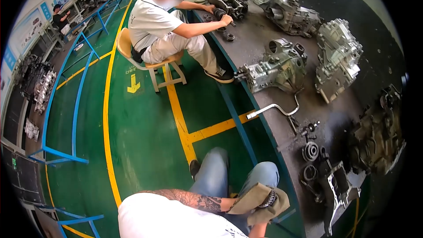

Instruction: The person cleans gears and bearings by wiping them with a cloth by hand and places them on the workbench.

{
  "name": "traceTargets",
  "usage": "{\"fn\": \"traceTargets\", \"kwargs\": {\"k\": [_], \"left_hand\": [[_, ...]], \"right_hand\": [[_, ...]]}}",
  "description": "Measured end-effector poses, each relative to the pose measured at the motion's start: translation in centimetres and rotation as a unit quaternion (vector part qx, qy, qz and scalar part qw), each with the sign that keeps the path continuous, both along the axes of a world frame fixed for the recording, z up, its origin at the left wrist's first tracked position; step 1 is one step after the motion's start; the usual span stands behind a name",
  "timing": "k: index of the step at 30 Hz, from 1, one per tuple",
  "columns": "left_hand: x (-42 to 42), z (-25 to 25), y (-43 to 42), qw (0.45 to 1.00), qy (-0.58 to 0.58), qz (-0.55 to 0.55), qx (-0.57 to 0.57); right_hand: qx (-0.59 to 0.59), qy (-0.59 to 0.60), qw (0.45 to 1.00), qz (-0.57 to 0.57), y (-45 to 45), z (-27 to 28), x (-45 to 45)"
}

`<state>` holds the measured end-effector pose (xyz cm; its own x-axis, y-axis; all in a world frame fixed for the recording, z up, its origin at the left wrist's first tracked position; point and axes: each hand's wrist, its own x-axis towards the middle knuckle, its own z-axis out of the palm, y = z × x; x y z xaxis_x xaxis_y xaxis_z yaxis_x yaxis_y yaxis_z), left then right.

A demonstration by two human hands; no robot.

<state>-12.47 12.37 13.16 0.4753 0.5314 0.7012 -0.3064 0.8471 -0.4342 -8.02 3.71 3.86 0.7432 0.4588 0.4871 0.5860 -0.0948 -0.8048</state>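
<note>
An olive-brown cloth (253, 200) is wrapped partly round a dark toothed metal part (268, 198) above my lap. On the left side of the cloth is my left hand (228, 204), at the end of a tattooed forearm; the cloth covers its fingers. My right hand (258, 230) is at the lower edge of the same cloth, near the bottom of the frame, with its fingers mostly hidden. Both hands hold the cloth around the part, and my jeans-covered knees are just beyond it.
The workbench (282, 128) on my right bears a bent wrench (282, 109), ring gears (310, 151), a metal bracket (337, 189) and several gearbox housings (339, 57). Ahead, a seated co-worker (154, 22) holds a dark shaft (219, 14). Blue rails (75, 105) stand at left.
</note>
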Motion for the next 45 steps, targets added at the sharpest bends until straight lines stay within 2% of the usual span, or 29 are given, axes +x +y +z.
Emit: {"fn": "traceTargets", "kwargs": {"k": [4,7,8,9,10,11,12,15,16,18,20,21,23,24,26,27,28,29,30,32,34,35,36,38,39,41,43,44,45], "left_hand": [[5.0,-9.2,6.5,0.956,-0.147,-0.235,0.100],[8.1,-20.9,4.2,0.894,-0.262,-0.359,0.053],[5.7,-21.5,4.3,0.956,-0.012,-0.290,0.041],[3.3,-22.0,4.4,0.935,0.260,-0.221,0.098],[0.5,-21.9,6.5,0.864,0.492,-0.052,0.092],[-2.4,-21.6,8.6,0.673,0.725,0.058,0.130],[-3.3,-23.5,8.9,0.682,0.718,0.105,0.093],[-7.4,-16.1,14.5,0.644,0.716,0.133,0.236],[-9.7,-12.7,16.7,0.624,0.714,0.141,0.285],[-13.4,-6.4,19.6,0.578,0.705,0.148,0.383],[-15.1,2.0,23.4,0.450,0.726,0.142,0.500],[-15.4,7.9,26.2,0.397,0.697,0.187,0.566],[-17.2,9.1,25.6,0.337,0.703,0.332,0.531],[-17.7,9.1,25.7,0.286,0.709,0.304,0.569],[-18.7,8.7,26.2,0.213,0.710,0.275,0.612],[-19.2,8.5,26.6,0.192,0.712,0.275,0.617],[-20.4,5.2,25.6,0.289,0.760,0.284,0.508],[-19.8,9.7,27.2,0.376,0.745,0.246,0.493],[-19.5,10.0,27.7,0.338,0.721,0.270,0.542],[-17.0,15.3,30.1,0.296,0.662,0.174,0.666],[-15.3,16.9,31.2,0.268,0.652,0.212,0.677],[-14.2,17.5,31.7,0.285,0.666,0.207,0.657],[-13.0,18.1,31.8,0.302,0.682,0.199,0.635],[-9.7,18.9,30.9,0.306,0.608,0.295,0.671],[-7.7,19.7,30.4,0.310,0.564,0.294,0.706],[-3.9,17.8,28.8,0.270,0.510,0.337,0.743],[-0.4,16.7,26.7,0.250,0.473,0.312,0.785],[1.7,16.5,25.8,0.241,0.464,0.275,0.807],[3.6,15.6,24.5,0.231,0.464,0.274,0.810]], "right_hand": [[-0.044,0.003,0.999,-0.003,5.4,-0.7,1.0],[-0.145,0.003,0.989,-0.030,9.2,-2.5,1.9],[-0.141,0.173,0.968,0.114,10.4,-1.2,2.5],[-0.156,0.345,0.902,0.209,11.5,0.1,3.1],[-0.135,0.397,0.842,0.338,12.4,-0.8,4.4],[-0.106,0.445,0.808,0.372,14.6,-0.3,4.0],[-0.116,0.442,0.792,0.405,16.4,0.0,3.7],[-0.115,0.383,0.779,0.483,21.5,2.8,2.2],[-0.160,0.299,0.772,0.538,22.3,2.5,2.4],[-0.136,0.312,0.791,0.509,22.6,3.8,0.3],[-0.161,0.249,0.783,0.547,24.7,7.0,-1.0],[-0.163,0.232,0.778,0.561,25.9,8.8,-1.5],[-0.163,0.260,0.763,0.569,26.3,9.6,-2.7],[-0.159,0.303,0.755,0.559,26.0,8.8,-3.4],[-0.194,0.518,0.684,0.475,28.8,15.6,-4.5],[-0.160,0.368,0.761,0.510,30.2,16.9,-4.0],[-0.124,0.208,0.816,0.525,30.8,17.9,-3.5],[-0.118,0.183,0.842,0.494,31.3,19.5,-3.2],[-0.109,0.154,0.869,0.458,32.1,21.7,-2.6],[-0.142,0.153,0.891,0.403,31.5,25.9,-0.8],[-0.142,0.329,0.863,0.356,29.1,23.1,1.2],[-0.071,0.444,0.835,0.317,28.0,21.3,1.4],[-0.091,0.445,0.839,0.300,26.9,20.5,2.2],[-0.131,0.449,0.843,0.267,24.7,18.8,3.8],[-0.064,0.501,0.827,0.246,23.1,15.8,3.7],[0.108,0.659,0.733,0.134,21.5,16.3,3.1],[0.102,0.649,0.746,0.112,20.3,15.8,4.3],[0.157,0.700,0.690,0.096,19.1,14.3,4.9],[0.153,0.723,0.671,0.062,17.5,12.7,5.8]]}}
